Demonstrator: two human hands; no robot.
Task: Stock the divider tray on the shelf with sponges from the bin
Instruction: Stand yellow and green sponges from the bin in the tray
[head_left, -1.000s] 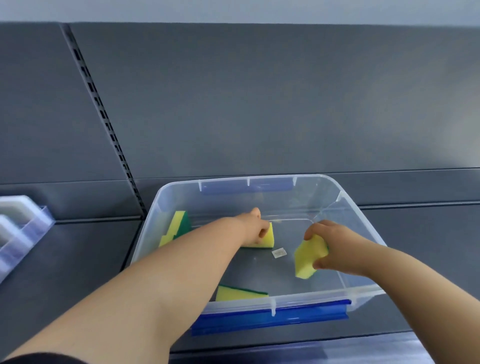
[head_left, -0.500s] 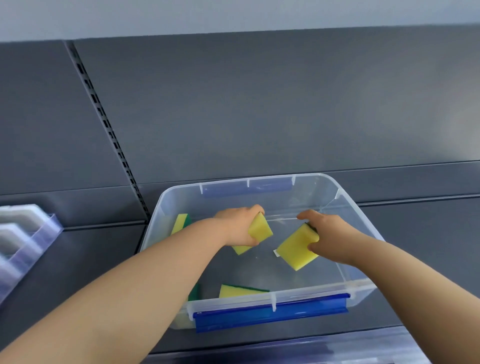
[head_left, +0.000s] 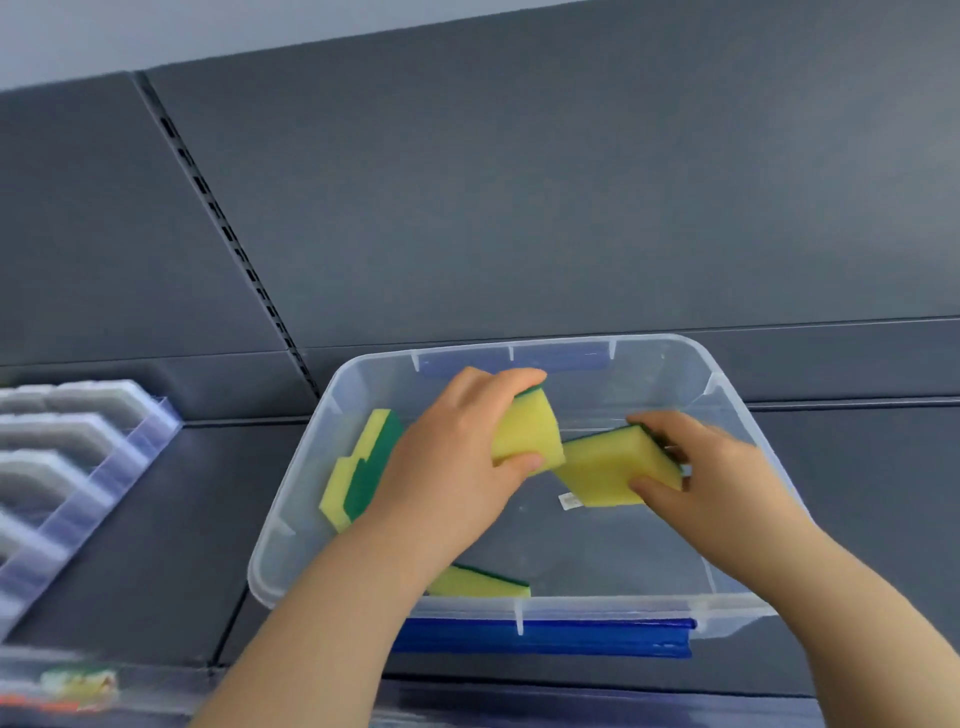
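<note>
A clear plastic bin (head_left: 291, 519) with blue handles sits on the dark shelf. My left hand (head_left: 457, 467) grips a yellow and green sponge (head_left: 527, 428) above the bin. My right hand (head_left: 711, 483) grips a second yellow sponge (head_left: 608, 470), its left corner touching the first. Two more sponges (head_left: 363, 467) lean against the bin's left wall, and another sponge (head_left: 483, 582) lies on the bottom near the front. The clear divider tray (head_left: 93, 467) stands on the shelf at the far left.
The grey shelf back panel (head_left: 519, 208) with a slotted upright (head_left: 234, 244) rises behind the bin. A small white label (head_left: 570, 501) lies on the bin's bottom. A shelf-edge strip with a blurred tag (head_left: 78, 686) runs along the lower left.
Both hands have lifted their sponges higher inside the bin and brought them together until they touch. The view has shifted, so more of the divider tray shows at the left.
</note>
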